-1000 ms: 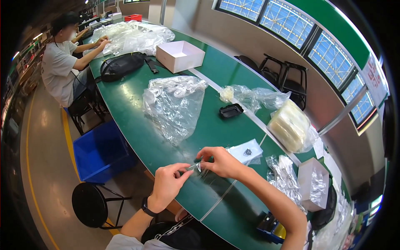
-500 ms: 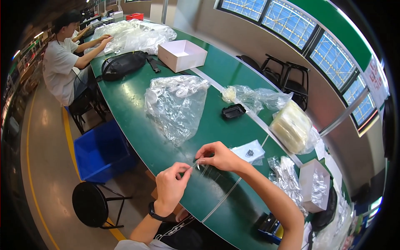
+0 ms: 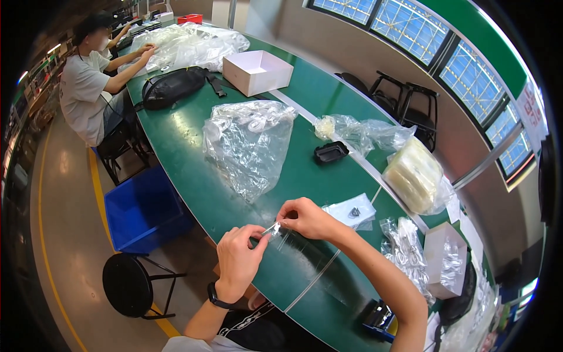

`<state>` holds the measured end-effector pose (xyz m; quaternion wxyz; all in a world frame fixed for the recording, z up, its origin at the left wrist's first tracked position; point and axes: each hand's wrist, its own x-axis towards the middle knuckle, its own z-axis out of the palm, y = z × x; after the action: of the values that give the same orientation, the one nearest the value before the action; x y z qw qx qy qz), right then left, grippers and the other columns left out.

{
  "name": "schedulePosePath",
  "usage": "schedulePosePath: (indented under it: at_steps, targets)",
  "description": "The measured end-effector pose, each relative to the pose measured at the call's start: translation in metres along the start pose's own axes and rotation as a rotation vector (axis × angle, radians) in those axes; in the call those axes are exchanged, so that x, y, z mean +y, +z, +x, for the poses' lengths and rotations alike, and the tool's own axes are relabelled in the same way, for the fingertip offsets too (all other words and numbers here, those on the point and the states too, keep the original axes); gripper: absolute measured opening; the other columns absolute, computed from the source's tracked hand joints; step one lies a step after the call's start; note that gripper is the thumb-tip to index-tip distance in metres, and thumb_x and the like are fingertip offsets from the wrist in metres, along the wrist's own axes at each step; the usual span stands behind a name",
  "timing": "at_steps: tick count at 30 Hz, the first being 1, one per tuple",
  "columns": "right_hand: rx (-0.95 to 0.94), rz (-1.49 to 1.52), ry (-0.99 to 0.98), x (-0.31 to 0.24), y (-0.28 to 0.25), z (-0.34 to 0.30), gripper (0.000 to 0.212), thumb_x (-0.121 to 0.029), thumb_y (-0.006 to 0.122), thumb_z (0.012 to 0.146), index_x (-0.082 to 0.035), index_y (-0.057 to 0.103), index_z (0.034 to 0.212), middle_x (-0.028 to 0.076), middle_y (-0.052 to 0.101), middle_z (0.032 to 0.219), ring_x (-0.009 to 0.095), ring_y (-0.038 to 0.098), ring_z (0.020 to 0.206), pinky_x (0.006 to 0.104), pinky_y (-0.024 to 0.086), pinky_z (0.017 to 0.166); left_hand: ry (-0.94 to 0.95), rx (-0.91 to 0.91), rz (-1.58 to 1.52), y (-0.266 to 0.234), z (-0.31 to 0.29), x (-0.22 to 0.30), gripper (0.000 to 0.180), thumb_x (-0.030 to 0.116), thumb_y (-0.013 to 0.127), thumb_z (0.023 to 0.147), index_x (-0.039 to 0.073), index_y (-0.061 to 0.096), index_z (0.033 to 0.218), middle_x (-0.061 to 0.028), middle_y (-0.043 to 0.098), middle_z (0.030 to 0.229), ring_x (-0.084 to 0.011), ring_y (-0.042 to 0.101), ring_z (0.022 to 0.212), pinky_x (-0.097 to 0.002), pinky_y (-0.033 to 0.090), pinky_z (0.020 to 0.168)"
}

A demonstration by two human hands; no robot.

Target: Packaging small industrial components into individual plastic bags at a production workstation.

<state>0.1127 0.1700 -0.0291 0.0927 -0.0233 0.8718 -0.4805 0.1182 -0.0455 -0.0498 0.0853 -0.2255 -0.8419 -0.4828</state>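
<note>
Between the fingertips of both hands is a small clear plastic piece (image 3: 272,229), thin and shiny; its exact kind is too small to make out. My left hand (image 3: 240,255), with a black wristband, pinches its near end. My right hand (image 3: 305,218) pinches the far end, thumb and forefinger together. Both are just above the green table (image 3: 234,217) near its front edge. Beyond them lies a large clear plastic bag (image 3: 249,152) with white cables inside. Right of my right hand is a stack of flat clear bags (image 3: 343,208) with a small dark part on top.
Farther back are a black tray (image 3: 331,152), a white box (image 3: 258,73) and a black waist bag (image 3: 176,88). On the right are bagged white cables (image 3: 404,249) and another box (image 3: 440,258). A blue bin (image 3: 143,211) and stool (image 3: 126,284) stand left. A co-worker (image 3: 88,88) sits beyond.
Both hands keep their pinch, with only slight shifts; the clear piece now shows more between the fingertips. The co-worker's hands have moved slightly.
</note>
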Motion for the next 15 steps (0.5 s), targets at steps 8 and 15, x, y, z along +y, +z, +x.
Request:
schedulePosePath:
  at_steps: [8,15]
  targets:
    - [-0.104,-0.06,0.006,-0.004,-0.004,0.005,0.019,-0.014,0.077,0.087,0.003,0.071,0.094,0.008,0.07,0.08,0.015,0.061,0.075,0.0309,0.05,0.07,-0.125,-0.1,0.035,-0.004,0.006,0.009,0.016,0.017,0.077,0.084,0.008,0.068,0.094,-0.0055,0.072,0.076,-0.0307,0.065,0.067,-0.0407,0.049,0.064]
    - [-0.116,-0.135,0.045,-0.004,-0.011,0.009,0.015,-0.012,0.075,0.083,0.001,0.073,0.092,0.01,0.071,0.081,0.018,0.064,0.075,0.034,0.051,0.07,-0.052,-0.122,0.075,0.001,0.012,0.004,0.018,0.017,0.08,0.082,0.005,0.07,0.092,-0.0098,0.072,0.073,-0.0245,0.065,0.056,-0.0354,0.048,0.054]
